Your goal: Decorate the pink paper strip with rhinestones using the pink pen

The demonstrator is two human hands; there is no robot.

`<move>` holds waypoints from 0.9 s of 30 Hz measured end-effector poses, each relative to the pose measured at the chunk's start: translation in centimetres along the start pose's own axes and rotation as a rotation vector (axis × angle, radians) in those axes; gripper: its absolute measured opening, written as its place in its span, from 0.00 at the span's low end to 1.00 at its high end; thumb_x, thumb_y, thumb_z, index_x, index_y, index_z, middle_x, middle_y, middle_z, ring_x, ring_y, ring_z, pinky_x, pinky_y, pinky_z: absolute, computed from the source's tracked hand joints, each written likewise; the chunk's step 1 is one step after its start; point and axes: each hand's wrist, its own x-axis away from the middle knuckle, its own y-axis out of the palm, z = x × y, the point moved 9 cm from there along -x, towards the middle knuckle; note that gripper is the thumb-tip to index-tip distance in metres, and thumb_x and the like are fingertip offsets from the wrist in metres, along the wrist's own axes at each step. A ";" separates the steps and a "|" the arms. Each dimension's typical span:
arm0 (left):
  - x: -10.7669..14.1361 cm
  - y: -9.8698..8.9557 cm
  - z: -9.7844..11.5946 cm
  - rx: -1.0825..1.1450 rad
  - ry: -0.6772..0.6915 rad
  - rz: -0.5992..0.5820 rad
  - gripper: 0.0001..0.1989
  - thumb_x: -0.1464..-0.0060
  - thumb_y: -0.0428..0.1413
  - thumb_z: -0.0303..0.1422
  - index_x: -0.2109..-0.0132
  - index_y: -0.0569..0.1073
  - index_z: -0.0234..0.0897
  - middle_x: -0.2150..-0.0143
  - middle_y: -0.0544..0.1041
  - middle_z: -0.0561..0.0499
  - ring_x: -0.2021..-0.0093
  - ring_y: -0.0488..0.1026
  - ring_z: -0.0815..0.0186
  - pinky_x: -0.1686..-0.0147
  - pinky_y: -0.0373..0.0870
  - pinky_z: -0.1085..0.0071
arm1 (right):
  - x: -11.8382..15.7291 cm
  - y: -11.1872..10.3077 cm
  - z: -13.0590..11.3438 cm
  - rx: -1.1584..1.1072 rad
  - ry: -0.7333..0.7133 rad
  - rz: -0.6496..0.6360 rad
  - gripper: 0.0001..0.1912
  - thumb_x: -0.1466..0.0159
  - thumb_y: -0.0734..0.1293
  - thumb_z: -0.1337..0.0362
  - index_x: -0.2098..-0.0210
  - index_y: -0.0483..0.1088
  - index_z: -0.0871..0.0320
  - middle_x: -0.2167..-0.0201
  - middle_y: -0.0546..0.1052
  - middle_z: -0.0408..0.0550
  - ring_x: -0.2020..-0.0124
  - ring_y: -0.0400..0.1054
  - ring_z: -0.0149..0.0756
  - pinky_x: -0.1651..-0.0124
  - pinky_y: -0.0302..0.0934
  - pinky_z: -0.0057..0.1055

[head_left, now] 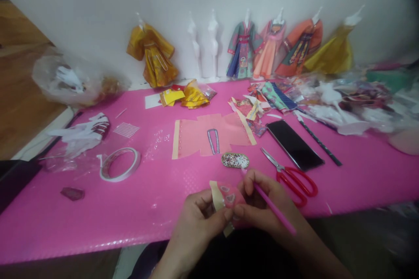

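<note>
My left hand [204,218] pinches a small pink piece of fabric [231,196] with a cream border and pale-edged shapes on it. Across from it, my right hand [265,198] steadies the same fabric with its thumb and lower fingers. A thin pink pen-like stick [275,209] also lies in my right hand, its tip up by the index finger. Just beyond that tip sits a small oval tray [235,160] of tiny beads or sequins. Farther back, a flat pink doll-garment piece [193,135] with cream cuffs carries a beaded narrow loop [213,140].
Right of my hands lie red-handled scissors [291,178] and a black phone [294,144]. A tape roll [120,164] is at left. Dressed doll forms [244,48] and bare white ones [213,43] stand along the wall. Fabric scraps [252,111] and plastic bags [347,100] crowd the back right.
</note>
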 end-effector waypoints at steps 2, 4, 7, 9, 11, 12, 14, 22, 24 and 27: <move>0.0 0.1 0.4 -0.015 0.005 0.008 0.04 0.54 0.65 0.27 0.75 0.78 0.34 0.78 0.72 0.55 0.77 0.65 0.73 0.77 0.59 0.79 | 0.0 -0.1 -0.1 0.033 -0.006 0.005 0.22 0.50 0.76 0.74 0.72 0.57 0.55 0.73 0.68 0.35 0.76 0.63 0.23 0.73 0.60 0.22; 0.1 0.1 0.6 -0.032 -0.006 0.022 0.07 0.55 0.65 0.27 0.77 0.77 0.34 0.80 0.71 0.56 0.77 0.64 0.73 0.77 0.58 0.78 | -0.1 -0.1 -0.2 0.050 -0.017 0.003 0.21 0.49 0.75 0.74 0.72 0.57 0.56 0.73 0.68 0.36 0.76 0.62 0.23 0.73 0.59 0.23; 0.3 0.1 0.8 -0.038 -0.018 0.035 0.06 0.56 0.66 0.27 0.77 0.77 0.34 0.80 0.69 0.57 0.78 0.62 0.74 0.77 0.58 0.78 | -0.1 0.2 -0.2 0.022 -0.015 -0.018 0.22 0.49 0.76 0.72 0.73 0.57 0.55 0.74 0.68 0.36 0.76 0.62 0.24 0.72 0.60 0.24; 0.4 0.1 0.7 -0.035 -0.020 0.025 0.06 0.56 0.66 0.27 0.76 0.77 0.34 0.80 0.69 0.57 0.78 0.62 0.74 0.77 0.58 0.78 | 0.0 0.2 -0.1 0.018 -0.006 -0.013 0.23 0.50 0.77 0.71 0.73 0.57 0.55 0.74 0.68 0.36 0.77 0.62 0.24 0.73 0.60 0.23; 0.4 0.0 0.3 -0.030 -0.034 0.014 0.04 0.55 0.65 0.27 0.74 0.78 0.34 0.79 0.70 0.57 0.77 0.63 0.73 0.75 0.61 0.77 | 0.0 0.1 -0.1 0.030 -0.005 -0.003 0.22 0.50 0.77 0.70 0.73 0.57 0.56 0.73 0.68 0.36 0.77 0.61 0.23 0.73 0.60 0.23; 0.4 -0.1 0.1 -0.026 -0.048 0.018 0.02 0.55 0.65 0.27 0.72 0.79 0.34 0.77 0.71 0.56 0.76 0.64 0.72 0.74 0.62 0.76 | 0.0 0.1 -0.1 0.028 -0.007 0.001 0.22 0.50 0.77 0.69 0.73 0.57 0.56 0.74 0.68 0.36 0.77 0.60 0.22 0.73 0.60 0.23; 0.3 -0.2 -0.1 -0.017 -0.068 0.018 0.03 0.55 0.66 0.27 0.70 0.80 0.35 0.76 0.73 0.55 0.74 0.66 0.70 0.72 0.63 0.75 | -0.1 0.2 -0.2 0.012 -0.005 -0.004 0.22 0.50 0.78 0.69 0.73 0.58 0.56 0.74 0.67 0.35 0.78 0.60 0.22 0.73 0.61 0.22; 0.1 0.2 0.4 -0.035 -0.065 0.015 0.05 0.55 0.66 0.30 0.72 0.80 0.33 0.77 0.71 0.55 0.76 0.63 0.72 0.76 0.58 0.78 | -0.1 0.3 -0.1 -0.034 0.011 -0.018 0.25 0.53 0.79 0.70 0.74 0.57 0.56 0.75 0.68 0.34 0.78 0.61 0.22 0.73 0.61 0.21; 0.1 0.3 0.6 -0.037 -0.042 0.001 0.06 0.55 0.66 0.31 0.74 0.78 0.33 0.78 0.70 0.56 0.77 0.62 0.73 0.76 0.57 0.78 | -0.1 0.2 0.0 -0.032 0.007 -0.018 0.25 0.53 0.79 0.70 0.73 0.57 0.56 0.75 0.67 0.34 0.78 0.60 0.22 0.74 0.60 0.21; -0.1 0.3 0.7 -0.028 0.001 -0.021 0.07 0.53 0.65 0.32 0.75 0.78 0.33 0.80 0.69 0.56 0.78 0.62 0.73 0.77 0.57 0.78 | -0.2 0.1 0.0 0.008 0.001 -0.020 0.24 0.51 0.78 0.70 0.73 0.57 0.56 0.74 0.67 0.35 0.78 0.59 0.22 0.74 0.58 0.22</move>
